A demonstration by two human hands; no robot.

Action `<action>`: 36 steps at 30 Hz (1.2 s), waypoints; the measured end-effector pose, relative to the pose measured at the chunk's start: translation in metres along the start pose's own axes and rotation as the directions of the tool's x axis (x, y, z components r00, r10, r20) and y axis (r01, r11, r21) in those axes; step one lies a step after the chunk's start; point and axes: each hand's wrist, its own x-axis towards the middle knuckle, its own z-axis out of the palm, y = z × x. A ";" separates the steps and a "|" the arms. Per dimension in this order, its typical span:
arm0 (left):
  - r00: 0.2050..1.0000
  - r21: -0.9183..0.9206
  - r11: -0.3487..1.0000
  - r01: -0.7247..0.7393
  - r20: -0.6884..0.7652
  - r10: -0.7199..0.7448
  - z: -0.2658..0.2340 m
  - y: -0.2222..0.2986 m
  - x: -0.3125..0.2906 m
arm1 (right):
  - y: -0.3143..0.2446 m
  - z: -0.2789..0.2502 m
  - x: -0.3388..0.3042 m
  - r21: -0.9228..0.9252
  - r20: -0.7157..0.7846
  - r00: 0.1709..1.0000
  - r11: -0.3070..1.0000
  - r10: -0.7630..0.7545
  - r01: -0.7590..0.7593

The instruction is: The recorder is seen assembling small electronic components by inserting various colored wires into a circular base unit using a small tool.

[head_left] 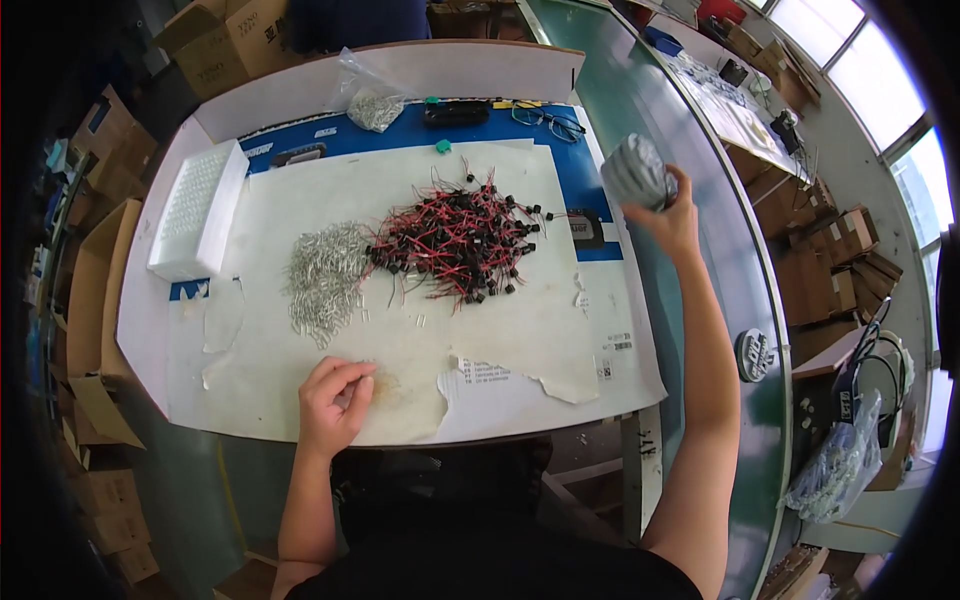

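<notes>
My right hand (668, 215) is raised beyond the right side of the board, its fingers and thumb gripping a grey, rounded, ridged bundle (637, 174) with a shiny surface. What the bundle is made of I cannot make out. Low over the near part of the pale sheet, my left hand (336, 402) has its fingers curled and the thumb against the index finger. Anything between them is too small or hidden. Farther off lie a heap of small clear pieces (325, 280) and, to its right, a pile of black components with red wires (455, 240).
A white foam tray (197, 210) stands at the left. Along the back are a plastic bag of small parts (374, 108), a black case (456, 114) and glasses (550, 122). A low white wall (400, 68) borders the board. Cardboard boxes (100, 310) crowd the left side.
</notes>
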 end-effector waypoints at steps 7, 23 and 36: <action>0.999 -0.072 0.997 0.012 0.039 -0.009 -0.001 0.001 0.001 | -0.043 -0.036 -0.087 0.064 0.451 0.879 0.988 -0.156 0.142; 0.991 -0.092 0.988 -0.126 0.044 0.130 -0.009 -0.006 -0.010 | -0.127 -0.025 -0.079 -0.467 0.385 0.923 0.864 0.005 0.190; 0.988 -0.115 0.982 -0.149 -0.052 0.143 -0.005 -0.012 -0.011 | -0.224 0.032 -0.223 0.037 0.689 0.507 0.723 -0.519 0.690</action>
